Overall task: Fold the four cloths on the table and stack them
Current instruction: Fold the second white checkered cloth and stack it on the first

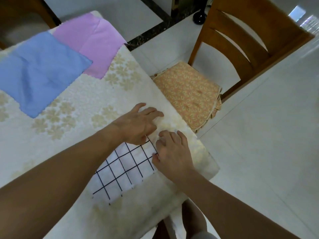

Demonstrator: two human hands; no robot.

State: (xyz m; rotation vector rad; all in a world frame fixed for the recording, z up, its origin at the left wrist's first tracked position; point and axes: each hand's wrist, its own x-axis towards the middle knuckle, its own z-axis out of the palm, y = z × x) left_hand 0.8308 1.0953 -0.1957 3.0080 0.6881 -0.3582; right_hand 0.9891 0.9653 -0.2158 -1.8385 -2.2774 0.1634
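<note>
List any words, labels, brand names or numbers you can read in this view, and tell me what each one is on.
None: no readable text anywhere in this view.
Grid cloth: black lines only, no print.
Blue cloth and pink cloth: plain, no tags visible.
Tablecloth and chair cushion: floral patterns only.

Upper left of the frame: a plain blue cloth (39,73) and a pink cloth (96,44); lower centre, a white cloth with black grid lines (126,171); tablecloth (89,104) cream with beige flowers; chair cushion (188,94) orange, leaf-patterned.

matt blue cloth (39,71), pink cloth (96,42), textured floral worktop (82,104) cover; wooden chair (250,44); glossy tiled floor (267,135).
</note>
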